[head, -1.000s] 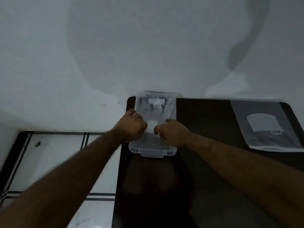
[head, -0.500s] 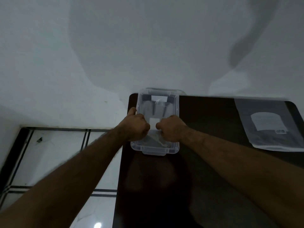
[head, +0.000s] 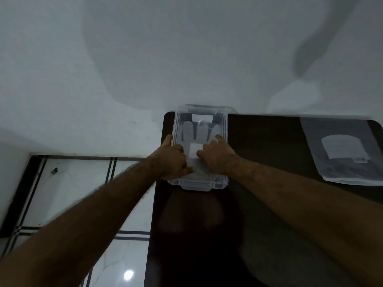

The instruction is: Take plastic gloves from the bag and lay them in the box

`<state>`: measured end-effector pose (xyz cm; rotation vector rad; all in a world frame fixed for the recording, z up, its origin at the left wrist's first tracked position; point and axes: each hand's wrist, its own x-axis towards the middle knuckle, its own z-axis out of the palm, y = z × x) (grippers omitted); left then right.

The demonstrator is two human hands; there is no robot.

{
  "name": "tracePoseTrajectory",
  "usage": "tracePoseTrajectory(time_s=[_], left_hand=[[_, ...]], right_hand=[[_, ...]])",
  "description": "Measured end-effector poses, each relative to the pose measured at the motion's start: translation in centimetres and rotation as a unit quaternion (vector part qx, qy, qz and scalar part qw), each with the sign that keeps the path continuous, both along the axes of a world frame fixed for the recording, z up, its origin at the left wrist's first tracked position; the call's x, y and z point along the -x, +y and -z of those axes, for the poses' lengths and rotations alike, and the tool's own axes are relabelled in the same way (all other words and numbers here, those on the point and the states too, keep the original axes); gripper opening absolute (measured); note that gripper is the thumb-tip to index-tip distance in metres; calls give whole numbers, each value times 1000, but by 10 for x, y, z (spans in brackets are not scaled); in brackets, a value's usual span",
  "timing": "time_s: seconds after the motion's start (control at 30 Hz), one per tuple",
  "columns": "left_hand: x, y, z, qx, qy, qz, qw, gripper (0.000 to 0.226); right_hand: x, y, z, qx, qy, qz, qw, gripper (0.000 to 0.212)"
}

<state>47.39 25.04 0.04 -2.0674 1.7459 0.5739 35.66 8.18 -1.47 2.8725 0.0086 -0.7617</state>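
Your grip: both hands press down inside the box [head: 225, 129], left hand [head: 173, 160] curled over the glove's [head: 199, 132] cuff end, right hand [head: 215, 156] spread flat. It runs lengthwise away from you; the bag [head: 342, 150] lies well right on the table [head: 269, 141], nearer your right hand.

The box [head: 200, 184] at the table's far left corner, about twelve o'clock, is clear, smooth plastic with a faint sheen on its rim. Inside lies a thin, translucent plastic glove [head: 198, 131], slightly milky. The table [head: 259, 141] top is dark, smooth and glossy. At two o'clock the bag [head: 342, 154] is frosted, matt-looking plastic film. At eight o'clock the floor [head: 68, 187] is polished pale tile. The wall [head: 145, 59] is matt, painted.
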Motion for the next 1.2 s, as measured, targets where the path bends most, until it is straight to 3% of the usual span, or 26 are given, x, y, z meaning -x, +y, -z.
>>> tracePoseTrajectory(time_s=[0.17, 0.43, 0.77, 0.97, 1.2], left_hand=[[-3, -1, 4, 41, -42, 41, 997, 70], [1, -12, 2, -4, -38, 34, 999, 62], [-17, -19, 5, -38, -60, 24, 997, 51], [-12, -13, 2, 30, -69, 20, 997, 51], [0, -22, -8, -39, -59, 30, 997, 41]], right_hand=[[-1, 8, -2, -14, -20, -4, 1000, 59], [-2, 17, 2, 10, -8, -51, 999, 49], [0, 14, 5, -12, 6, -8, 1000, 51], [1, 12, -3, -14, -17, 5, 1000, 58], [3, 9, -6, -24, -3, 27, 999, 56]])
